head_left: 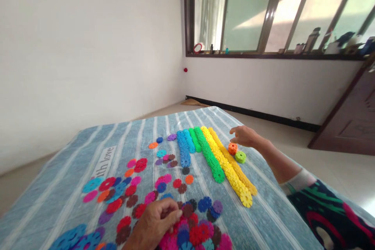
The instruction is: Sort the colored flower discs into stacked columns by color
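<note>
My left hand (pixel 158 218) is at the near edge of a mixed pile of plastic snowflake discs (pixel 199 234), its thumb and fingers drawn together. Whatever those fingers may hold is hidden. My right hand (pixel 244 136) hovers over the table's right side, fingers partly spread, with nothing visible in them. Just below it sit a small orange disc stack (pixel 233 148) and a lime-green disc stack (pixel 240 157). To its left lie overlapping rows of discs: a dark yellow row (pixel 234 160), a yellow row (pixel 224 160), a long green row (pixel 208 152) and a blue row (pixel 183 148).
A striped blue cloth (pixel 123 136) covers the table. Loose discs in many colours, among them a red disc (pixel 107 184) and an orange disc (pixel 189 179), are scattered on the left and middle. A windowsill (pixel 249 55) with bottles and a wooden door (pixel 348 113) stand beyond.
</note>
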{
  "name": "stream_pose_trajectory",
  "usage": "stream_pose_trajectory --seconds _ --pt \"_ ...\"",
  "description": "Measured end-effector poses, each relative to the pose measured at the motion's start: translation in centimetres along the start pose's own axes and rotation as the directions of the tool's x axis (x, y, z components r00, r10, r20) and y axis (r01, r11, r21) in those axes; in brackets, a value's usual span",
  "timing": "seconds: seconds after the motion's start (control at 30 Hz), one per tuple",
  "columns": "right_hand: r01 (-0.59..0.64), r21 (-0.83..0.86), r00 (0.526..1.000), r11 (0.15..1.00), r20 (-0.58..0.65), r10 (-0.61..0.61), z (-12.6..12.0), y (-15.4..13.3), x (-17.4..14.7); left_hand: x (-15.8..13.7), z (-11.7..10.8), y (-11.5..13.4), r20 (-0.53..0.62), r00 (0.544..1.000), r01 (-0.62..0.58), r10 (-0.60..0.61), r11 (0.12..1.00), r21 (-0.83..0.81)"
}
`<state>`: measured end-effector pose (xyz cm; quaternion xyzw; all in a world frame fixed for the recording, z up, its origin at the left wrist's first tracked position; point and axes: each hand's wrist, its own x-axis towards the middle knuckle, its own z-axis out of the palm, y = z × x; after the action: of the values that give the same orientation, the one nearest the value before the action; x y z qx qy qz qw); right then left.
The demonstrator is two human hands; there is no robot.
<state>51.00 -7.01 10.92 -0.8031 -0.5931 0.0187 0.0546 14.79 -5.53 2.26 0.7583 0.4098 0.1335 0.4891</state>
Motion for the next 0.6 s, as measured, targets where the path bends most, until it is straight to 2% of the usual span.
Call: stream_pose_trajectory --seconds 0.1,0.13,0.23,0.3,0.43,0.6 --pt "0.079 0.069 0.994 0.994 -0.077 -0.074 0.7 -3.6 -2.9 -0.1 0.0 0.2 -0.006 1.0 0.007 -0.007 1.0 0.0" --pt "0.168 0.151 0.98 0.974 -0.135 -0.148 1.3 -5.2 -4.0 -0.1 0.0 0.3 -0.006 1.0 0.011 -0.011 1.0 -0.002" --pt "0.37 0.334 0.924 0.867 -0.227 -0.308 4.2 -10.4 -7.3 -0.2 -0.2 0.6 -0.036 0.999 0.019 -0.018 1.0 0.007" --pt "0.445 0.392 0.894 0.805 -0.256 -0.369 6.3 -13.5 -8.8 -0.3 -0.5 0.5 -0.082 0.997 0.009 -0.006 1.0 0.029" --pt "0.468 0.452 0.883 0.759 -0.273 -0.382 9.9 -16.7 -9.6 -0.4 -1.6 0.3 -0.142 0.99 0.009 -0.003 0.999 0.039" --pt "0.408 0.58 0.913 0.705 -0.277 -0.301 13.0 -17.1 -9.9 -0.6 -3.0 0.0 -0.196 0.981 0.008 0.002 0.999 0.048"
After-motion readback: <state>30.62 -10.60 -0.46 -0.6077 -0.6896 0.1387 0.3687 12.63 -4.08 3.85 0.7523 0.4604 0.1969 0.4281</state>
